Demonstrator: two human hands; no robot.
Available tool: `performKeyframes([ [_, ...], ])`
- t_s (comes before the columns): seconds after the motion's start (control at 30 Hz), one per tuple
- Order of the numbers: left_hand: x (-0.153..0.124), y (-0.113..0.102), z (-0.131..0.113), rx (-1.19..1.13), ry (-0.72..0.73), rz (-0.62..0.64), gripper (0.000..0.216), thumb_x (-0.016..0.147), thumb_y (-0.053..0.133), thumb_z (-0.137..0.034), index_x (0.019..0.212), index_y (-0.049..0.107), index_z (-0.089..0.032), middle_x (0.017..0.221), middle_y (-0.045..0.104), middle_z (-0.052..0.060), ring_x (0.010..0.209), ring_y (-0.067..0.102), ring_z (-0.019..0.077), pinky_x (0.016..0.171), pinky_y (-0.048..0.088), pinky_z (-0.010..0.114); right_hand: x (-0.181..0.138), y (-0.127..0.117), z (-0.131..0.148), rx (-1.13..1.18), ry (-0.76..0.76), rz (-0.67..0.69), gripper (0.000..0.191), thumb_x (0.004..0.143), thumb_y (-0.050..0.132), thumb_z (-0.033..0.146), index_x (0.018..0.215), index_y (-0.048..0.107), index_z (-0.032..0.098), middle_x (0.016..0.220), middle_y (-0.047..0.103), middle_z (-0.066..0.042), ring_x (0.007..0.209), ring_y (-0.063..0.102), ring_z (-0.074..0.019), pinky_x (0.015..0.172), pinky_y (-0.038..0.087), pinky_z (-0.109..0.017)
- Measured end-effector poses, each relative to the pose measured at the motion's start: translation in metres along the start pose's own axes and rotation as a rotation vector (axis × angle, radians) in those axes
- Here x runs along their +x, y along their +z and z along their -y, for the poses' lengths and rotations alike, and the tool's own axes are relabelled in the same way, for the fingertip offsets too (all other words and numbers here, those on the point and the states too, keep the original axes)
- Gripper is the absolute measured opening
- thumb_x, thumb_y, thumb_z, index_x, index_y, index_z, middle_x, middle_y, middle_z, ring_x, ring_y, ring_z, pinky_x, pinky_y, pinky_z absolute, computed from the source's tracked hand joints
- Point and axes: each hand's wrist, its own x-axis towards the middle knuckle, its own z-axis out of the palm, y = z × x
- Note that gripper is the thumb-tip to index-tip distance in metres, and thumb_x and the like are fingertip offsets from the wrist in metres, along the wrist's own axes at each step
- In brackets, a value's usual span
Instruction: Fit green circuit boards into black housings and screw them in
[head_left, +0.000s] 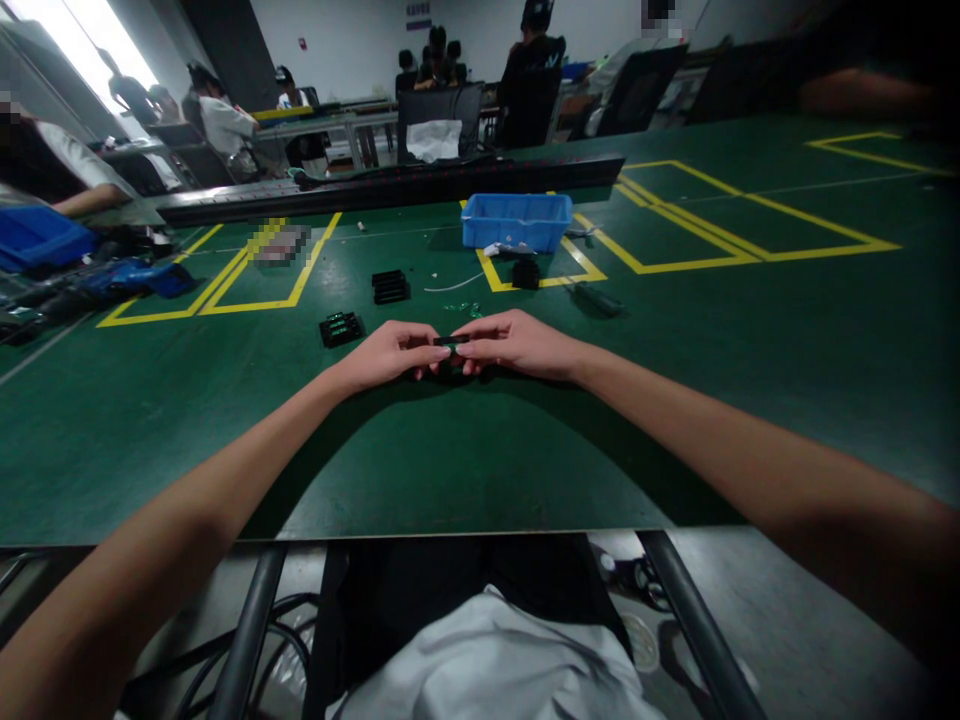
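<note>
Between the fingertips of both hands is a small black part, partly covered by the fingers; its exact kind does not show. My left hand pinches its left end, and my right hand closes on the right end. Just beyond the left hand lies a black slotted piece with green strips in it. Farther back is a similar black slotted piece. Several small green pieces are scattered on the green table past my fingers.
A blue bin stands beyond my hands, with a small black block before it. A clear bag lies to the right. Another blue bin and blue-black tools are at left. A long black bar crosses the back; people sit beyond.
</note>
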Motion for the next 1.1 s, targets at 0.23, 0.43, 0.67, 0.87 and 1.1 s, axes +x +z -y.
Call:
performKeyframes([
  [0.23, 0.0000, -0.0001, -0.0013, -0.002, -0.006, -0.002, 0.035, 0.092, 0.063, -0.046, 0.086, 0.068, -0.012, 0.078, 0.065, 0.003, 0.062, 0.057, 0.0086, 0.058, 0.043, 0.019, 0.0006, -0.0001, -0.0004, -0.002, 0.005, -0.003, 0.041, 0.083, 0.078, 0.034, 0.120, 0.073, 0.014, 0.087, 0.076, -0.008, 0.080, 0.071, -0.0156, 0.072, 0.056, -0.025],
  [0.43, 0.0006, 0.0002, -0.0009, -0.006, -0.012, -0.003, 0.034, 0.092, 0.063, -0.045, 0.085, 0.067, -0.011, 0.078, 0.065, 0.002, 0.062, 0.057, 0.0083, 0.057, 0.042, 0.019, 0.0006, -0.0005, -0.0004, -0.001, 0.002, 0.002, 0.042, 0.084, 0.077, 0.034, 0.120, 0.072, 0.014, 0.087, 0.076, -0.007, 0.079, 0.070, -0.0153, 0.072, 0.055, -0.025],
  [0.67, 0.0008, 0.0003, -0.0005, -0.009, -0.012, -0.001, 0.034, 0.092, 0.062, -0.044, 0.086, 0.067, -0.011, 0.078, 0.066, 0.003, 0.062, 0.057, 0.0081, 0.057, 0.043, 0.019, 0.0004, 0.0000, -0.0005, -0.013, -0.023, 0.015, 0.040, 0.083, 0.077, 0.037, 0.115, 0.073, 0.014, 0.086, 0.075, -0.006, 0.078, 0.070, -0.0144, 0.072, 0.055, -0.026],
  [0.87, 0.0000, -0.0006, -0.0017, -0.004, -0.010, -0.006, 0.034, 0.092, 0.063, -0.044, 0.086, 0.067, -0.011, 0.077, 0.066, 0.002, 0.061, 0.057, 0.0079, 0.056, 0.043, 0.018, -0.0010, 0.0017, 0.0023, -0.004, -0.012, 0.004, 0.038, 0.084, 0.077, 0.036, 0.114, 0.072, 0.014, 0.086, 0.075, -0.006, 0.077, 0.070, -0.0143, 0.072, 0.055, -0.026],
  [1.1, 0.0009, 0.0017, 0.0017, -0.004, 0.017, -0.028, 0.032, 0.092, 0.063, -0.043, 0.098, 0.065, -0.011, 0.078, 0.066, 0.003, 0.060, 0.058, 0.0077, 0.055, 0.046, 0.018, 0.0018, -0.0002, -0.0017, 0.003, -0.015, 0.004, 0.038, 0.085, 0.076, 0.038, 0.112, 0.071, 0.013, 0.084, 0.076, -0.007, 0.075, 0.070, -0.0147, 0.068, 0.054, -0.025],
])
